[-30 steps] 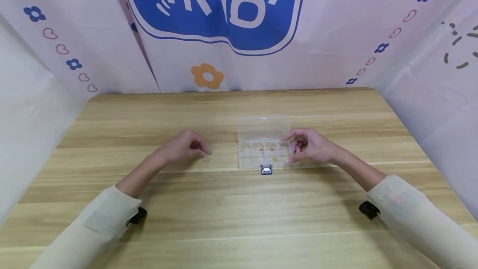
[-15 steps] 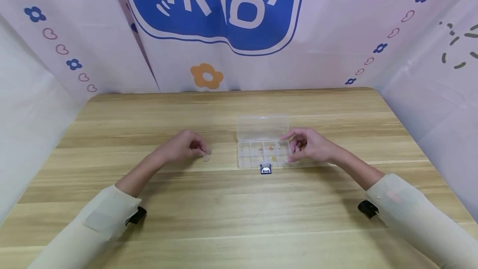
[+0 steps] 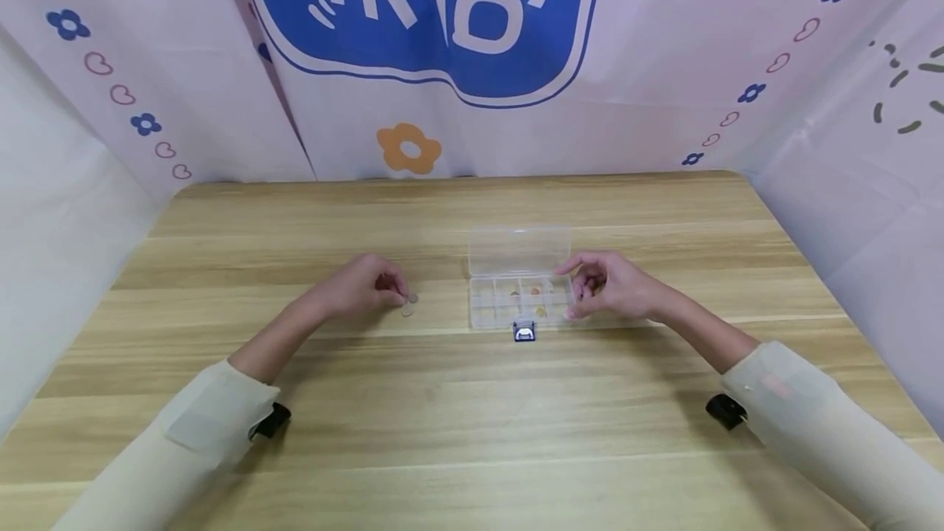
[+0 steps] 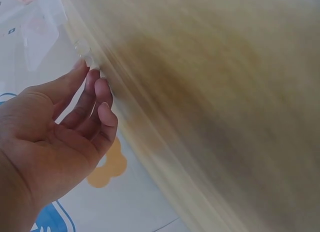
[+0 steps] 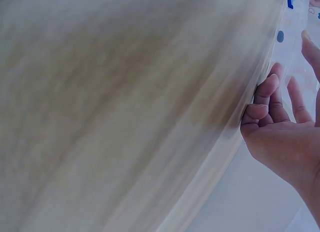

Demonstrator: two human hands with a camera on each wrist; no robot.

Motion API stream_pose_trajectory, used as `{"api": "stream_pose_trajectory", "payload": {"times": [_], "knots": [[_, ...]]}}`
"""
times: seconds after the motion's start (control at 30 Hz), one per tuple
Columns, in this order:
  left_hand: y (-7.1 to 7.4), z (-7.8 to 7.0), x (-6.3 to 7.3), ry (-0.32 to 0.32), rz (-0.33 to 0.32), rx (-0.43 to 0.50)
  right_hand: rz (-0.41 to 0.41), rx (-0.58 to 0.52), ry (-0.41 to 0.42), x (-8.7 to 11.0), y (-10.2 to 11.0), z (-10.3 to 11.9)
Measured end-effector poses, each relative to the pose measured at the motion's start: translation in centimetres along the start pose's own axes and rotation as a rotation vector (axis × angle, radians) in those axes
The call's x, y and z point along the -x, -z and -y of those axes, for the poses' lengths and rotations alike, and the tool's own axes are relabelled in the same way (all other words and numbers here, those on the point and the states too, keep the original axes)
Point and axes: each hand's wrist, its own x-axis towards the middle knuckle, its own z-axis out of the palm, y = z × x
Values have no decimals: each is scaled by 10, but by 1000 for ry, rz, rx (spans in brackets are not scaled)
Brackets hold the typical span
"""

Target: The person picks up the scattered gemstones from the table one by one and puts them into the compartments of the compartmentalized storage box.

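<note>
Just left of the box, my left hand pinches at two small round flat pieces low over the table. One looks pale or clear and the other greyish; the left wrist view shows a see-through round piece at the fingertips. A clear plastic compartment box lies with its lid raised at the back. My right hand grips the box's right end, thumb at the front corner and index finger near the hinge corner. Several small orange and yellow bits sit inside compartments.
A dark blue clasp sticks out at the box's front edge. The wooden table reaches back to a printed white cloth. A black wrist device is under the left sleeve, and another under the right.
</note>
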Motion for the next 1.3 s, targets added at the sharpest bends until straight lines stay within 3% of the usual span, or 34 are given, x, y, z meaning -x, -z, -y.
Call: {"api": "stream_pose_trajectory", "payload": {"times": [0.33, 0.73, 1.0, 1.3], "knots": [[7, -2, -2, 68, -14, 15, 1, 8, -8, 0, 1, 0], [3, -6, -7, 38, -44, -5, 3, -4, -6, -1, 0, -1], [1, -12, -13, -28, -56, -17, 1, 9, -11, -2, 1, 0], [-2, -24, -18, -48, -63, 19, 5, 1, 7, -1, 1, -2]]}}
